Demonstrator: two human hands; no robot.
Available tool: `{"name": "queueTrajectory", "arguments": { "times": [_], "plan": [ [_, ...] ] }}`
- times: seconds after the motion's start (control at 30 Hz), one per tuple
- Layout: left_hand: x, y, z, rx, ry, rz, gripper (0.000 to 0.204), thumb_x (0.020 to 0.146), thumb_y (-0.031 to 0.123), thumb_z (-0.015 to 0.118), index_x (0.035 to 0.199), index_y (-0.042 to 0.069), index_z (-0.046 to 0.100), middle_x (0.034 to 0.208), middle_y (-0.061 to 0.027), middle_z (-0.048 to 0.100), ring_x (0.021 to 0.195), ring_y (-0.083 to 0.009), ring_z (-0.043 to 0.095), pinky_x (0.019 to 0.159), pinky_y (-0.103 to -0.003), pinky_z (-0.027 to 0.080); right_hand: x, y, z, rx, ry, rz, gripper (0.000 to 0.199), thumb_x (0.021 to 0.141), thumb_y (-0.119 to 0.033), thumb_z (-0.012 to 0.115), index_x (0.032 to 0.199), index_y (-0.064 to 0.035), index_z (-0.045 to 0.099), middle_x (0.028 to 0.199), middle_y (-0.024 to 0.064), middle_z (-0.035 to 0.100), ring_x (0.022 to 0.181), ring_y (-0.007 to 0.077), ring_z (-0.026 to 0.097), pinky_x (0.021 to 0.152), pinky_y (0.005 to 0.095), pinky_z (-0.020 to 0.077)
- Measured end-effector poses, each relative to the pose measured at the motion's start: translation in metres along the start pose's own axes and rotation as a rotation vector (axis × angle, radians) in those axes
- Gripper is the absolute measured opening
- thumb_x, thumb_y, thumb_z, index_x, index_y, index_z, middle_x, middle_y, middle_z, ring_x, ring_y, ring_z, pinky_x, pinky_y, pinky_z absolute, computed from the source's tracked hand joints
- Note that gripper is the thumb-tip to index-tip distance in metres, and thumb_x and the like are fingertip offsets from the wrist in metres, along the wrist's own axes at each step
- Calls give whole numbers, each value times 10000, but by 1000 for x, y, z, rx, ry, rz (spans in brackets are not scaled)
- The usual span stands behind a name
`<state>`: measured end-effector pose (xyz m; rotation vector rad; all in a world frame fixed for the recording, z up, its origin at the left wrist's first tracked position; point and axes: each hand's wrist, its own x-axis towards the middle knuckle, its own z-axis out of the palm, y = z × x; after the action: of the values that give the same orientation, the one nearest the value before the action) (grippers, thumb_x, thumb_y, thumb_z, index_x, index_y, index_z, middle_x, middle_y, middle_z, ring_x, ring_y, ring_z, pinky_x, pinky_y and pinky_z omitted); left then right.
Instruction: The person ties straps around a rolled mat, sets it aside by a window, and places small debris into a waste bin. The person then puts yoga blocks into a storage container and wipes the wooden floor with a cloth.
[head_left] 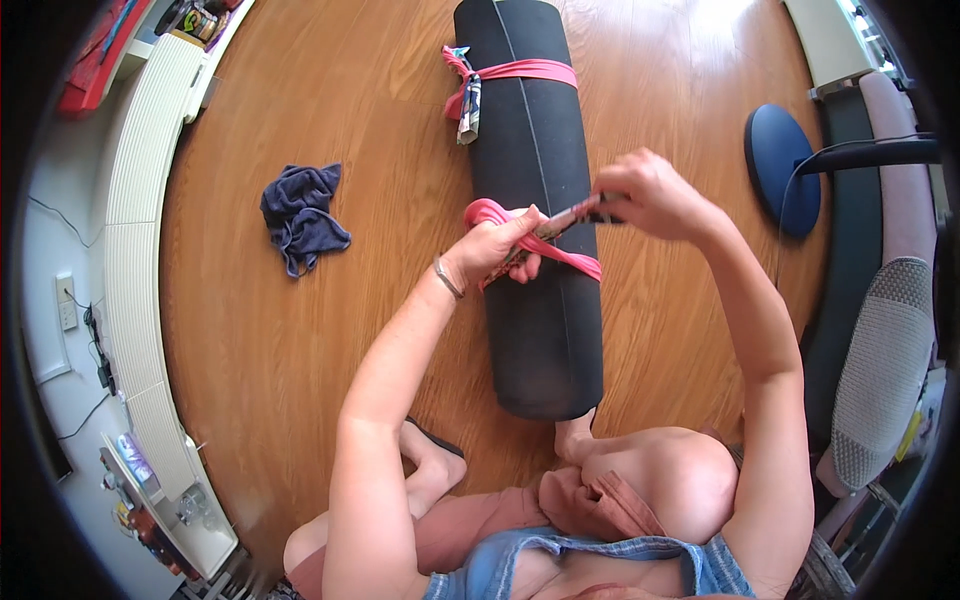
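A rolled black mat lies lengthwise on the floor in front of me, its near end by my foot. Around its middle goes a pink cloth strip. My left hand is closed on this strip at the mat's upper side, where a pink loop bulges out. Stretched taut to the right is the strip's patterned end, and my right hand pinches it, raised over the mat's right edge. Part of that hand is blurred. Farther up the roll, a second pink strip is knotted on the left, with a patterned end hanging down.
A crumpled dark blue cloth lies on the wooden floor to the left. Along the left wall runs a long white cabinet. At right stand a round dark blue base and a sofa with a grey textured cushion.
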<state>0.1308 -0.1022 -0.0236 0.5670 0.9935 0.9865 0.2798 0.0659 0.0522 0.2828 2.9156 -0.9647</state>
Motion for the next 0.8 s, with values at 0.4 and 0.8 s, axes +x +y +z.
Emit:
{"name": "queueTrajectory", "arguments": {
  "times": [0.4, 0.8],
  "plan": [
    [-17, 11, 19, 837, -10, 545, 170, 684, -32, 545, 826, 59, 520, 742, -32, 536, 737, -161, 520, 660, -267, 427, 27, 7, 51, 937, -360, 60, 298, 776, -38, 502, 1073, -8, 507, 975, 47, 561, 870, 104, 510, 769, 254, 429],
    [-22, 18, 14, 1915, 489, 766, 92, 689, 142, 532, 701, 90, 457, 597, -42, 437, 568, -195, 492, 470, -308, 383, 19, -26, 36, 47, 26, -82, 148, 740, -170, 551, 709, -26, 539, 686, 121, 546, 732, 291, 545, 593, 370, 440]
  ]
}}
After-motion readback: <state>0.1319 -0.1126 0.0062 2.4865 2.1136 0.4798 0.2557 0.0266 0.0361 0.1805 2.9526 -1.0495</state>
